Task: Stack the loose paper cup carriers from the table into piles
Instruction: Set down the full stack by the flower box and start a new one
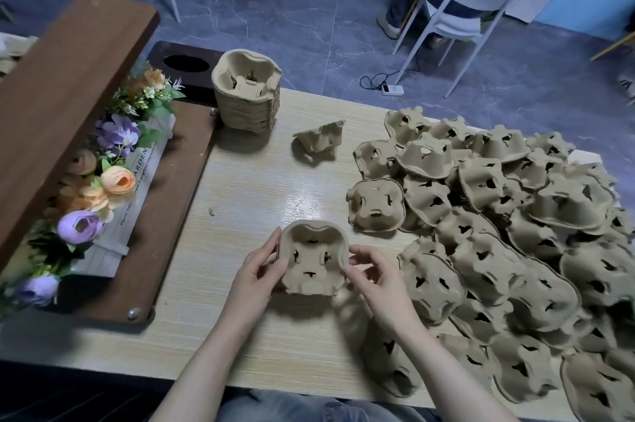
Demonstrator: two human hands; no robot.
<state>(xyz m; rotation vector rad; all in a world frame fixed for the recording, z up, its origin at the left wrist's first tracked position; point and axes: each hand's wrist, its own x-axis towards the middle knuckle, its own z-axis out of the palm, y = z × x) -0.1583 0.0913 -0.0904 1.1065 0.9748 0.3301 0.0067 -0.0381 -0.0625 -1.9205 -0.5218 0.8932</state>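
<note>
A person seated at a pale wooden table (240, 188) holds one brown paper cup carrier (313, 258) just above the tabletop, its hollow side facing up. The left hand (256, 275) grips its left edge with curled fingers and thumb; the right hand (372, 279) pinches its right edge. A tall stack (245, 93) of nested carriers stands at the far left of the table. One tipped carrier (321, 141) lies alone near the stack. A large loose heap (508, 243) of carriers covers the table's right side. Artificial flowers (103, 181) fill a box on the left.
</note>
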